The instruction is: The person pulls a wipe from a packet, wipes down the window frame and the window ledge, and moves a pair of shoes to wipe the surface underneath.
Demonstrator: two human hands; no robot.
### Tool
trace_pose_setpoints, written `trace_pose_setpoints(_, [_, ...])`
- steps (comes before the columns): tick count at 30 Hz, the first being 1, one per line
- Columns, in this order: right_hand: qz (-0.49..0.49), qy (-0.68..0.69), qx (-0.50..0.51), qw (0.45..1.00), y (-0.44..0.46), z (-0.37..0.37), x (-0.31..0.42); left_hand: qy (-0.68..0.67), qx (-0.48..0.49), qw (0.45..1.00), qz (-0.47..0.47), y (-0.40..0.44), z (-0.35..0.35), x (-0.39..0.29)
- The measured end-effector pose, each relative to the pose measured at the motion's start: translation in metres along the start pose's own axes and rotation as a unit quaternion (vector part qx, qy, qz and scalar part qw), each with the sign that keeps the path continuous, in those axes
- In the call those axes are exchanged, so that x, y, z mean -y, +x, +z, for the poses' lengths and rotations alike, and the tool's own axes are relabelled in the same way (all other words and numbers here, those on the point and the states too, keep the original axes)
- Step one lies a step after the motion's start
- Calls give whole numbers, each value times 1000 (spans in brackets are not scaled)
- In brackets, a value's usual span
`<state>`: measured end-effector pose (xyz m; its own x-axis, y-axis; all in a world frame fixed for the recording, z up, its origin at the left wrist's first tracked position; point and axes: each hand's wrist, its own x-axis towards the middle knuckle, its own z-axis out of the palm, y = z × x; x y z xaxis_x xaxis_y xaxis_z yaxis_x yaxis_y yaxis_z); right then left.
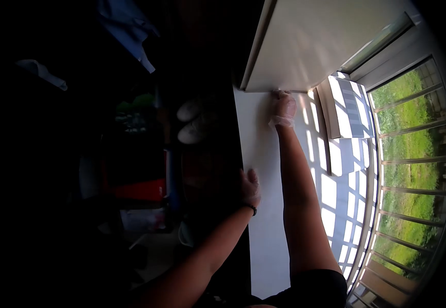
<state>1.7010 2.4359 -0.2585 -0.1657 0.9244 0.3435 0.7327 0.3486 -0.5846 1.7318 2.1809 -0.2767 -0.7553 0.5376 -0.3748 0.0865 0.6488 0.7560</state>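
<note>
My right hand, in a clear plastic glove, reaches to the far end of a long white surface. Its fingers are curled in close to where a pale upright panel meets that surface. What lies under them, if anything, is hidden. Nearer to me, my left hand is also gloved and wears a dark bracelet at the wrist. It rests at the surface's left edge, thumb on top and fingers curled over the side, partly lost in shadow.
A striped box-like object stands by the barred window on the right. Sunlight stripes the surface. In the dark area at left are pale shoes, a red item and blue cloth.
</note>
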Motion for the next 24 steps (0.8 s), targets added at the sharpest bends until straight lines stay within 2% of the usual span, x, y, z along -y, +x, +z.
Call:
trace_pose_setpoints(2, [-88,26,11,996,-6,22,17,12,-1,1000,-2,0,-3,-1])
trace_pose_setpoints(4, [-121,-25,17,992,-5,35,34,88,39,995,-13,0,-13,-9])
trace_pose_setpoints(6, [-120,14,15,993,-10,32,34,95,47,994,-15,-1,-19,-15])
trace_pose_setpoints(8, [-145,75,95,982,-16,24,31,99,55,993,-16,-2,-20,-17])
trace_pose_setpoints(9, [-144,75,94,982,-26,16,35,90,51,995,-14,-3,-19,-15])
trace_pose_setpoints(11, [-236,-30,160,958,-45,-6,47,77,46,996,-10,-4,-17,-14])
trace_pose_setpoints(12, [-256,-27,170,951,-48,-13,54,73,35,997,-9,-4,-15,-12])
trace_pose_setpoints(14, [-207,-26,164,964,-40,0,68,66,24,997,-11,-4,-12,-12])
trace_pose_setpoints(16, [-145,16,90,985,-18,11,104,113,40,993,-6,-3,-17,-13])
trace_pose_setpoints(17, [-216,-126,158,955,0,25,110,117,35,992,-9,-1,-8,0])
trace_pose_setpoints(18, [-283,-263,217,896,21,40,118,99,26,995,0,4,13,19])
trace_pose_setpoints(20, [-281,-308,323,850,47,59,127,85,11,996,9,11,15,36])
trace_pose_setpoints(21, [-297,-386,293,823,53,99,98,-100,132,984,-70,11,5,36])
trace_pose_setpoints(22, [-296,-384,294,823,58,120,80,-195,193,956,-106,11,3,37])
trace_pose_setpoints(23, [-251,-338,285,861,59,136,66,-279,246,915,-152,11,0,39])
trace_pose_setpoints(24, [-206,-292,277,892,56,148,56,-230,203,940,-151,13,5,37])
